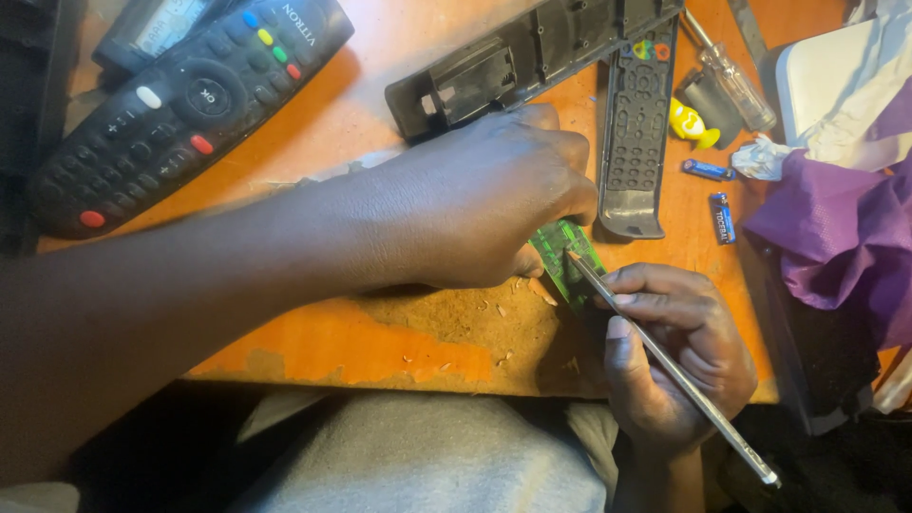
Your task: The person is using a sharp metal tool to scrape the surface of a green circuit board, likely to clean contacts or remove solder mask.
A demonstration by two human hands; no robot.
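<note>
While the orange worktable [380, 342] carries the spread of parts, the largest item on it is a whole black remote control [180, 104] at the far left, well apart from the hands. Next in size, an emptied black remote casing [513, 57] lies at the top centre, with a grey rubber keypad [635, 133] just beside it. The left hand [484, 199] presses down on a small green circuit board [565, 258] near the table's front edge, fingers curled together over the board's far end. The right hand [679, 356] has its fingers clamped on a thin metal tool [665, 366], the tip touching the board. Two small blue batteries [714, 195] lie apart to the right. Judged step: scraping or probing the board. Continued work calls for a steady hold and light pressure at the tip.
</note>
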